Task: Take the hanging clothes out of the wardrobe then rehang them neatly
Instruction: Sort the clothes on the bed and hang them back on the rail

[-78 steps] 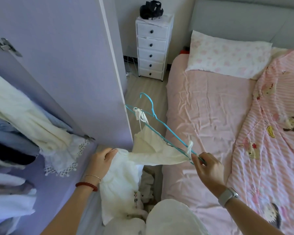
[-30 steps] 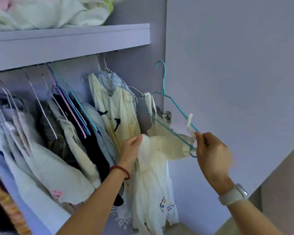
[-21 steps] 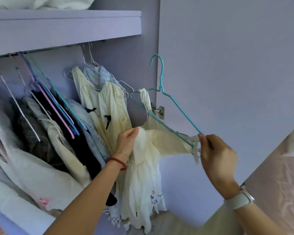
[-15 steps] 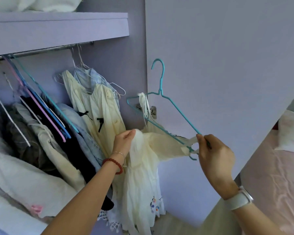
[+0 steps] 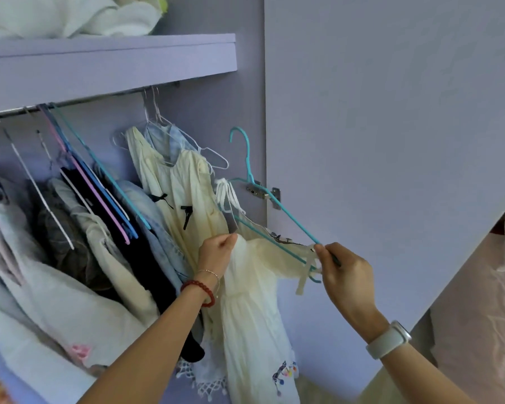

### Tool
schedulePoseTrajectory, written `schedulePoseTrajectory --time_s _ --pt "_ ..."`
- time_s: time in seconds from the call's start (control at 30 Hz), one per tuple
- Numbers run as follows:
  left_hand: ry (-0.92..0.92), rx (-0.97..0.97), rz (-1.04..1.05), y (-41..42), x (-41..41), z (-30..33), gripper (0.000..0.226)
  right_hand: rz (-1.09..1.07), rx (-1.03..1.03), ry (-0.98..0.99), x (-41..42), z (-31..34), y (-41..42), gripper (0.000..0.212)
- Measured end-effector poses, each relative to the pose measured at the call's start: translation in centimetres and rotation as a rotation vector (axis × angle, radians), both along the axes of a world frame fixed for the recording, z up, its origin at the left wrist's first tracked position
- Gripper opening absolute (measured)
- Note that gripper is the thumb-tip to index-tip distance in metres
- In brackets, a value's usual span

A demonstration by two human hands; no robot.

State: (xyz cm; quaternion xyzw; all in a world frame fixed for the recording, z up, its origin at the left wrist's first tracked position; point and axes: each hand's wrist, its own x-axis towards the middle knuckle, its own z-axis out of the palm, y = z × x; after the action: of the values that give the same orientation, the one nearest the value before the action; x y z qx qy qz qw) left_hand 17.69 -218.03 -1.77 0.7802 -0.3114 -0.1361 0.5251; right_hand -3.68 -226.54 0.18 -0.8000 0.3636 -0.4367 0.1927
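- Two hands hold one small cream dress (image 5: 254, 287) on a teal hanger (image 5: 274, 205), right of the clothes on the wardrobe rail (image 5: 70, 103) and in front of the open lilac door (image 5: 391, 141).
- The left hand (image 5: 216, 255), with a red bead bracelet (image 5: 200, 290) at the wrist, pinches the dress fabric at its upper left edge, fingers curled tight on the cloth.
- The right hand (image 5: 344, 275), with a pale watch (image 5: 388, 339) on its wrist, pinches the lower right end of the hanger where a tied strap sits, thumb and fingers closed on the wire.
- The hanger tilts, its hook up and to the left, below the rail and not on it; its hook stands near the door hinge (image 5: 263, 192).
- The dress droops from the hanger, its skirt falling down toward the near floor.
- Left of it, a cream dress with black bows (image 5: 181, 199) and pale blue, dark and white garments hang on the rail.
- Folded cloth (image 5: 70, 16) lies on the shelf (image 5: 108, 62) above.
- A pink bed (image 5: 484, 316) shows at the far right.
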Motion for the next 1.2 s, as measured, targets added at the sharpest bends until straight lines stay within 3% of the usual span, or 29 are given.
schedulePoseTrajectory --time_s 0.13,0.27,0.4,0.47,0.53,0.67,0.8,1.0,1.2 --pt "-0.144 0.254 -0.138 0.5 1.3 -1.3 0.047 -0.025 0.070 0.035 -0.4 -0.1 -0.4 0.033" --pt "-0.415 0.602 -0.209 0.3 2.9 -0.8 0.040 -0.085 0.142 0.041 -0.6 0.6 -1.3 0.035" --pt "-1.013 0.368 -0.002 -3.0 5.7 4.0 0.023 -0.114 0.176 0.025 -0.1 0.8 -1.5 0.038" --pt "-1.149 0.313 0.028 -5.5 7.6 6.7 0.023 -0.116 0.192 0.035 0.5 0.8 -1.5 0.038" --pt "-1.227 0.409 0.017 -8.1 9.3 8.9 0.027 -0.125 0.208 0.052 1.1 1.3 -1.8 0.038" --pt "-1.192 0.766 -0.062 -12.5 12.0 10.2 0.044 -0.132 0.184 0.070 2.3 2.7 -2.9 0.037" --pt "-1.161 0.963 -0.059 -13.9 14.3 9.6 0.046 -0.127 0.123 0.081 3.0 2.9 -3.9 0.038" --pt "-1.306 0.860 0.003 -10.2 15.3 8.3 0.032 -0.096 0.111 0.121 4.4 2.5 -4.4 0.039" --pt "-1.126 0.698 0.024 -4.2 17.3 6.7 0.018 0.028 0.098 0.063 9.3 4.1 -3.8 0.037"
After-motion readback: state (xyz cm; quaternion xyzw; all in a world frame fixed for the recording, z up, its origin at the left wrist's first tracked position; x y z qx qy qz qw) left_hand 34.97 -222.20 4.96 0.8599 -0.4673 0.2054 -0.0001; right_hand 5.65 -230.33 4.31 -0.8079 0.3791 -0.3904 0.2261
